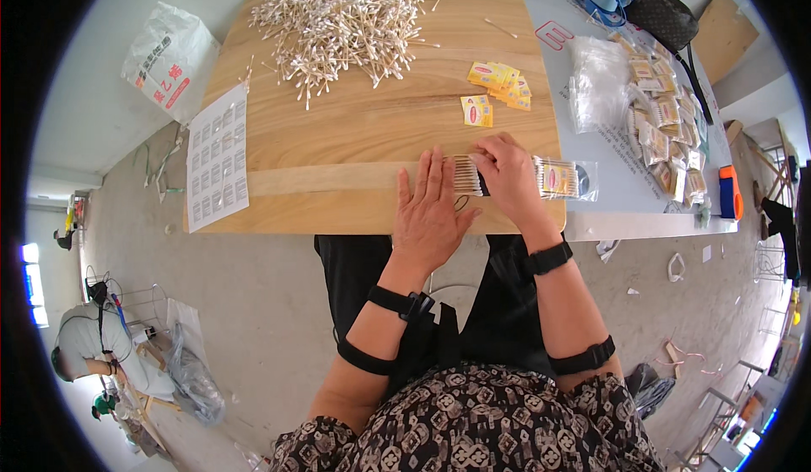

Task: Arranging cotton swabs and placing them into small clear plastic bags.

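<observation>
Near edge of the bench (321, 206): left hand (428, 218) lies flat, fingers slightly spread, seemingly steadying swabs (465, 176); right hand (509, 176) bunches narrow, grip unclear.

Wide fisheye view above the wooden table (329, 138)
Worn on the head, it's looking steeply down from close over the table's near edge.

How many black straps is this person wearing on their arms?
4 that I can see. The left arm has a left wrist strap and a left forearm strap; the right arm has a right wrist strap and a right forearm strap. Sleeves could hide more.
</observation>
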Action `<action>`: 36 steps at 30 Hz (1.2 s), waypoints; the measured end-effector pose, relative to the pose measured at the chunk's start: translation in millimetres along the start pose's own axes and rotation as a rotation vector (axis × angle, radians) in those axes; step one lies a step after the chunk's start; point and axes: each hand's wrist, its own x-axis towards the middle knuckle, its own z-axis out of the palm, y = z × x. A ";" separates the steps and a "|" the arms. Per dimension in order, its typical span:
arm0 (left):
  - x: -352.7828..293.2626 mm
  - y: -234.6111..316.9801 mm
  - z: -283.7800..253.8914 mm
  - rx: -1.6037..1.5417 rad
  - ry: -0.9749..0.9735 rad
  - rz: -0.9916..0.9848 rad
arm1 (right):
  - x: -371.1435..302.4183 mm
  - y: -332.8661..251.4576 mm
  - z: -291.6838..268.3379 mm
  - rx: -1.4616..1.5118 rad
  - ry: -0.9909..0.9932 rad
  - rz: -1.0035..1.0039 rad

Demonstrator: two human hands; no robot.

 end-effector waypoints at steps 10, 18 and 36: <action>-0.8 2.5 -4.2 -0.011 -0.039 -0.020 | 36.7 1.7 0.0 -0.500 -0.343 -0.067; 4.0 6.7 -4.0 -0.022 -0.006 -0.004 | 52.9 37.1 -35.2 -0.099 -0.265 0.016; -3.1 -4.4 -1.9 -0.027 -0.025 -0.027 | 65.7 22.2 -44.7 -0.002 0.011 0.323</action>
